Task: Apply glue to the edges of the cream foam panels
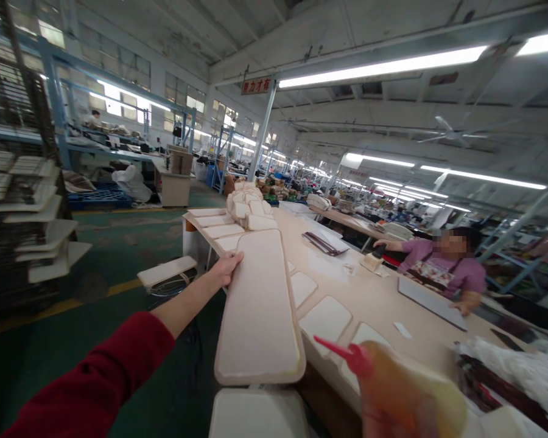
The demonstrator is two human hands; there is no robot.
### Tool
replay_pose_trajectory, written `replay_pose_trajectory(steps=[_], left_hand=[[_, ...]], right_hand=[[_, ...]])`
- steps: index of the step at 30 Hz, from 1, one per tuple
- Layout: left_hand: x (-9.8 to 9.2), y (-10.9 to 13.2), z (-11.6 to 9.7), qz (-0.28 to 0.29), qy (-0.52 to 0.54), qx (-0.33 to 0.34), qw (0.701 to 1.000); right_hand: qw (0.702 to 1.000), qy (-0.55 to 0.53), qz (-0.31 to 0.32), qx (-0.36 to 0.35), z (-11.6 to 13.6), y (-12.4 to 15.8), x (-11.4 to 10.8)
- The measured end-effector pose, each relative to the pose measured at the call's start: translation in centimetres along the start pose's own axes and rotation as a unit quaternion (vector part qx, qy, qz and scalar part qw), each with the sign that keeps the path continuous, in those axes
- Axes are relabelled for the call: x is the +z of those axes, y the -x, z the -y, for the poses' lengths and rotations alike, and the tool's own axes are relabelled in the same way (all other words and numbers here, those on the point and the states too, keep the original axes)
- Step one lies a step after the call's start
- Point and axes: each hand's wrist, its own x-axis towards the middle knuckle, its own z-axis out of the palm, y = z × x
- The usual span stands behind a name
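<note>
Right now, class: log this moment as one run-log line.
left hand: grips long padded panel by its edge | right hand: holds red-nozzle squeeze bottle | panel above worktable

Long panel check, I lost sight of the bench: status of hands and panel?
Left hand grips the long cream panel by its far left edge. Right hand not seen; blurred red-nozzled bottle close to camera. Smaller panels on the table beyond.

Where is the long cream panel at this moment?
In the head view, the long cream panel sits centre frame, held at its far left edge by the left hand, above the near edge of the long worktable with smaller cream pads beside it.
</note>
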Motion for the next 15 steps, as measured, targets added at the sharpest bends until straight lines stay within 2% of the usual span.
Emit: replay_pose_trajectory(steps=[3, 4, 10, 12, 15], left_hand=[[0.9, 1.1, -0.2, 0.049, -0.019, 0.008, 0.999], [1.2, 1.5, -0.2, 0.062, -0.023, 0.01, 0.998], [2.8, 2.6, -0.3, 0.14, -0.069, 0.031, 0.987], [3.0, 2.7, -0.3, 0.147, -0.077, 0.035, 0.985], [3.1, 2.5, -0.1, 0.148, -0.078, 0.028, 0.986]], right_hand=[[0.986, -0.077, -0.077, 0.122, 0.3, -3.7, 0.1], [0.984, -0.088, -0.089, 0.131, 0.5, -4.6, 0.4], [0.994, -0.086, -0.042, 0.05, 2.1, -7.1, 2.2], [0.995, -0.081, -0.041, 0.045, 2.2, -7.3, 1.8], [0.995, -0.066, -0.025, 0.064, 1.4, -7.1, 0.0]])
